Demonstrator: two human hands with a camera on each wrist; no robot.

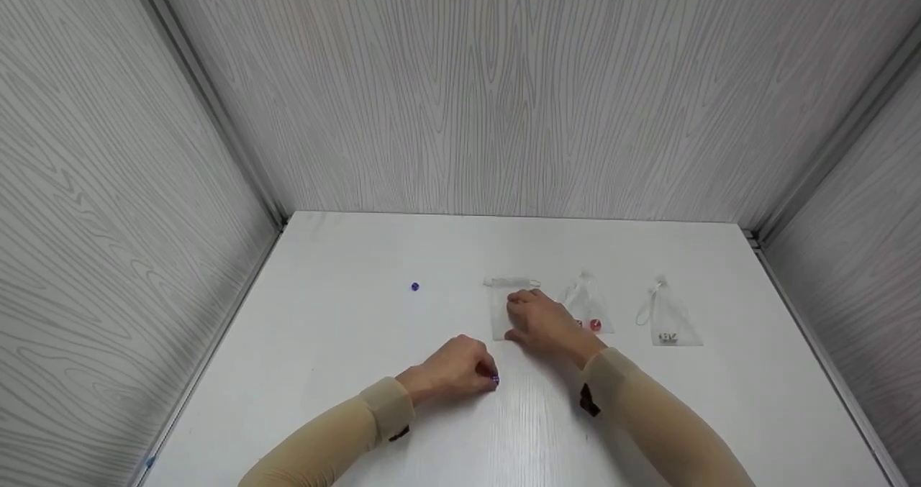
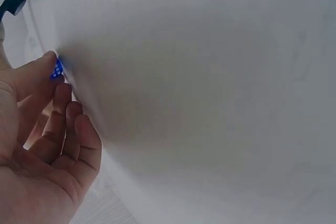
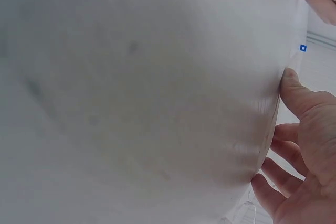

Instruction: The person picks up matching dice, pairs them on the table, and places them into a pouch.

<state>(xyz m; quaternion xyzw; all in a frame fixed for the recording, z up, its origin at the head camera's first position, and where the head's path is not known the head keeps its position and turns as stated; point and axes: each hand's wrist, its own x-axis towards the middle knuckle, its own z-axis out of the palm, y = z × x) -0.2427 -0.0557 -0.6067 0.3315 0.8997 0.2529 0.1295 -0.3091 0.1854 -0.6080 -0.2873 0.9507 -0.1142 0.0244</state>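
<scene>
My left hand (image 1: 452, 369) pinches a blue die with white pips (image 2: 57, 70) between thumb and forefinger, just above the white table. The other fingers of that hand are bent and hold nothing. To its upper right, my right hand (image 1: 547, 321) rests on a flat, sheer drawstring pouch (image 1: 499, 316), thumb and fingertips spread and touching down; in the right wrist view its fingers (image 3: 281, 174) are apart. The hand covers much of the pouch. A second blue die (image 1: 415, 286) lies on the table to the left of the pouch.
Right of my right hand lies a sheer pouch (image 1: 586, 296) with red dice (image 1: 595, 324) in it, partly hidden by the hand. Farther right is another pouch (image 1: 673, 314) holding small white-and-dark pieces (image 1: 668, 337). Grey wood-grain walls (image 1: 460, 98) enclose the table's back and sides.
</scene>
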